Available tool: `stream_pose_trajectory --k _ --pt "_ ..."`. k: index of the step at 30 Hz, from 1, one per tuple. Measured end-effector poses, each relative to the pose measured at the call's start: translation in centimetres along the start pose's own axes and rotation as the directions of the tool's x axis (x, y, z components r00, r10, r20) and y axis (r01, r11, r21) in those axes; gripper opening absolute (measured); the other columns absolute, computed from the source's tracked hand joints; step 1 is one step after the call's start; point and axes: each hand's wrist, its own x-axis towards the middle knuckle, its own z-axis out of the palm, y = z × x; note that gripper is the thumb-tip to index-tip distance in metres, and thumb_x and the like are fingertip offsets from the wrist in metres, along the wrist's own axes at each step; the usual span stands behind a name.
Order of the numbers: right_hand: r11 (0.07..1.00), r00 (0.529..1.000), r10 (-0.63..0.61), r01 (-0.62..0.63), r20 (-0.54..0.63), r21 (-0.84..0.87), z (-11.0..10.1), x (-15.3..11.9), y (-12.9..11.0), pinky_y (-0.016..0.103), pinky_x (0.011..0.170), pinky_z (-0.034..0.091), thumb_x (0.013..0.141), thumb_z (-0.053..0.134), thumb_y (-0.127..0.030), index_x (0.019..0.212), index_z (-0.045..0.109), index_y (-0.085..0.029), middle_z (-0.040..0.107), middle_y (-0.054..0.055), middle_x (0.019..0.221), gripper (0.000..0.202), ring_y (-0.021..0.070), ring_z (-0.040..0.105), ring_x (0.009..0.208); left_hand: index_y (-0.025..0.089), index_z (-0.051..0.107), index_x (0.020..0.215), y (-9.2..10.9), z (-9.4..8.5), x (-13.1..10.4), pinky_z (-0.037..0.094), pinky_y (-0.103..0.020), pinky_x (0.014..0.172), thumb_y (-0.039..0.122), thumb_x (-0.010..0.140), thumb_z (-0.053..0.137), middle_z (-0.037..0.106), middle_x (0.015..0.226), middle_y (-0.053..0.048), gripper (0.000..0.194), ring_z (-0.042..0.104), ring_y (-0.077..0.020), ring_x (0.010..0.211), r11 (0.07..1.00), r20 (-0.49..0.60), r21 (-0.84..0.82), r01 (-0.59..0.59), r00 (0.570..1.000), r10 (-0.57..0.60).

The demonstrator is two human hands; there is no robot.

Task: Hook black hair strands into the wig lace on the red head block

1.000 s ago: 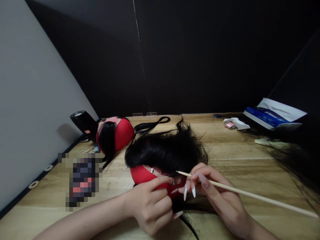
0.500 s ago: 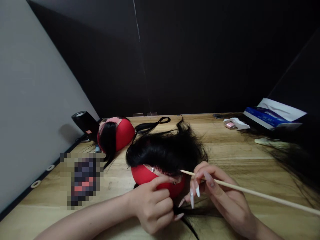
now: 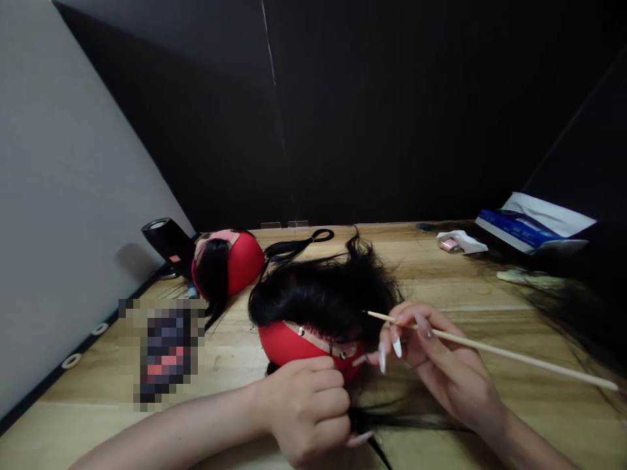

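Note:
Black hair [image 3: 313,294] lies over a red dome-shaped wig block [image 3: 281,343], fixed along a pale lace edge [image 3: 318,336] with pins. My left hand [image 3: 311,408] is closed in front of the block, knuckles up. A lock of black hair [image 3: 375,418] comes out from under its fingers, whose tips are mostly hidden. My right hand [image 3: 441,352] pinches a ventilating needle [image 3: 509,352], a thin wooden handle with a fine dark tip. That tip is over the hair's right part; whether it touches I cannot tell. The right little finger reaches towards the block's right side.
A second red block [image 3: 247,261] with hair stands back left, beside a black cylinder [image 3: 166,241]. A tied hair bundle [image 3: 294,247] lies behind. Tape rolls [image 3: 71,361] sit at left. A blue box [image 3: 519,228], tissue [image 3: 470,240] and loose hair [image 3: 563,307] lie right.
My right hand has moved up and right, lifting the needle tip away from the lace edge. The left hand has curled its index finger in and drawn back from the lace.

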Motion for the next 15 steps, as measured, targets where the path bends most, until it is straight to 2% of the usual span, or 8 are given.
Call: stream_pose_trajectory --k 4,7,9,11,12,13,14,15 --pt "0.993 0.999 -0.022 0.019 -0.025 -0.116 -0.7 0.6 0.1 0.037 0.089 0.056 0.099 0.045 -0.030 0.099 0.067 -0.024 0.063 0.005 0.093 0.023 0.0197 0.065 0.094 0.015 0.049 0.051 0.3 0.2 0.1 0.023 -0.030 0.050 0.021 0.089 0.051 0.035 0.055 0.001 0.038 0.034 -0.0136 0.052 1.000 0.027 -0.006 -0.019 0.999 0.019" --pt "0.992 0.979 -0.054 0.029 -0.196 -0.127 -2.5 1.6 -0.1 0.039 0.083 0.059 0.094 0.056 -0.035 0.095 0.069 -0.023 0.065 0.005 0.091 0.018 0.0221 0.066 0.094 0.015 0.049 0.050 0.5 0.5 0.2 0.025 -0.029 0.050 0.022 0.089 0.052 0.035 0.054 0.001 0.040 0.035 -0.0134 0.052 0.998 0.030 -0.030 -0.047 0.998 0.048" --pt "0.984 0.909 -0.100 0.031 -0.405 -0.173 -4.1 2.5 -0.6 0.038 0.079 0.060 0.088 0.064 -0.036 0.091 0.070 -0.022 0.065 0.005 0.089 0.016 0.0220 0.066 0.092 0.015 0.049 0.049 0.7 0.7 0.3 0.027 -0.029 0.049 0.023 0.090 0.051 0.035 0.054 0.001 0.042 0.035 -0.0133 0.051 0.997 0.028 -0.045 -0.057 0.998 0.058" --pt "0.956 0.769 -0.219 0.047 -0.601 -0.289 -5.5 3.1 -1.3 0.031 0.074 0.059 0.084 0.068 -0.035 0.086 0.070 -0.021 0.065 0.004 0.089 0.015 0.0182 0.065 0.087 0.016 0.047 0.048 0.9 0.9 0.3 0.027 -0.029 0.049 0.023 0.090 0.052 0.035 0.053 0.001 0.043 0.034 -0.0132 0.050 0.997 0.019 -0.051 -0.058 0.998 0.059" --pt "0.925 0.690 -0.316 0.070 -0.651 -0.374 -5.8 3.3 -1.7 0.027 0.072 0.058 0.084 0.068 -0.034 0.084 0.070 -0.020 0.065 0.003 0.089 0.014 0.0159 0.065 0.083 0.016 0.047 0.047 0.9 1.0 0.3 0.026 -0.028 0.048 0.023 0.090 0.052 0.034 0.053 0.002 0.044 0.034 -0.0131 0.050 0.997 0.014 -0.053 -0.062 0.998 0.063" --pt "0.879 0.629 -0.420 0.103 -0.654 -0.466 -5.8 3.2 -2.0 0.025 0.070 0.057 0.085 0.067 -0.033 0.085 0.070 -0.020 0.066 0.003 0.088 0.013 0.0142 0.065 0.080 0.016 0.046 0.047 1.0 1.1 0.3 0.026 -0.028 0.048 0.022 0.090 0.052 0.034 0.052 0.002 0.044 0.034 -0.0131 0.050 0.996 0.008 -0.054 -0.064 0.998 0.064" --pt "0.820 0.607 -0.511 0.134 -0.608 -0.556 -5.5 3.0 -2.2 0.024 0.069 0.056 0.088 0.064 -0.033 0.087 0.070 -0.021 0.066 0.003 0.087 0.014 0.0137 0.065 0.077 0.016 0.046 0.047 1.1 1.2 0.3 0.026 -0.028 0.047 0.023 0.090 0.052 0.035 0.052 0.002 0.045 0.035 -0.0131 0.050 0.996 0.001 -0.055 -0.067 0.998 0.067" --pt "0.756 0.629 -0.575 0.165 -0.523 -0.634 -4.7 2.6 -2.4 0.026 0.069 0.056 0.091 0.060 -0.034 0.089 0.070 -0.021 0.067 0.003 0.085 0.016 0.0142 0.065 0.076 0.016 0.046 0.046 1.2 1.3 0.2 0.026 -0.028 0.047 0.022 0.090 0.052 0.035 0.052 0.002 0.045 0.035 -0.0131 0.050 0.996 -0.004 -0.056 -0.069 0.998 0.069"
